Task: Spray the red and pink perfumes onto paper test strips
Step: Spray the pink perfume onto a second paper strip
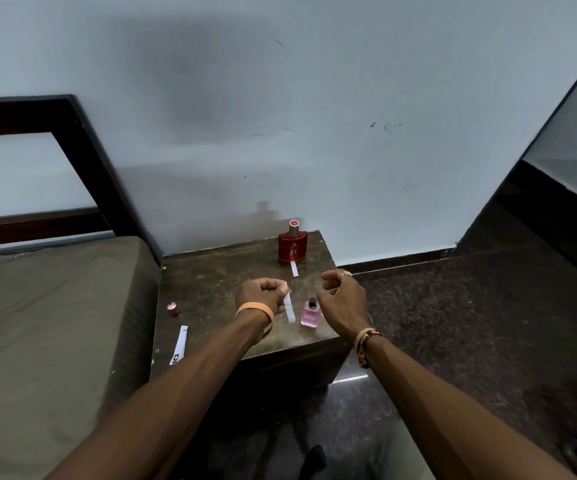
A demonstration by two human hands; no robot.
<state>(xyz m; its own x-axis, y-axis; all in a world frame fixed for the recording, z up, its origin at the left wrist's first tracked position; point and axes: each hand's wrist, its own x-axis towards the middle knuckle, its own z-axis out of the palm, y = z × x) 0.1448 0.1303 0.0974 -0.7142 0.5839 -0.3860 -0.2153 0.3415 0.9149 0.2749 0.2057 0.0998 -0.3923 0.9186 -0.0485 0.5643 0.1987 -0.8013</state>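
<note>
**A:** What lies nearest you?

**B:** A white sleeve [179,344] hangs over the worktop's [211,282] front-left edge. Just beyond it stands a pink cap [173,309].

**A:** And your hands?

**B:** Your left grip [263,294] pinches a paper strip [289,308], which hangs just beside the uncapped pink perfume [310,313]. Your right grip [340,299] hovers above that bottle, fingers loosely curled, holding nothing.

**A:** The other bottle?

**B:** The red perfume [292,244] stands at the far edge, with a second strip [294,269] lying flat just in front of it.
</note>
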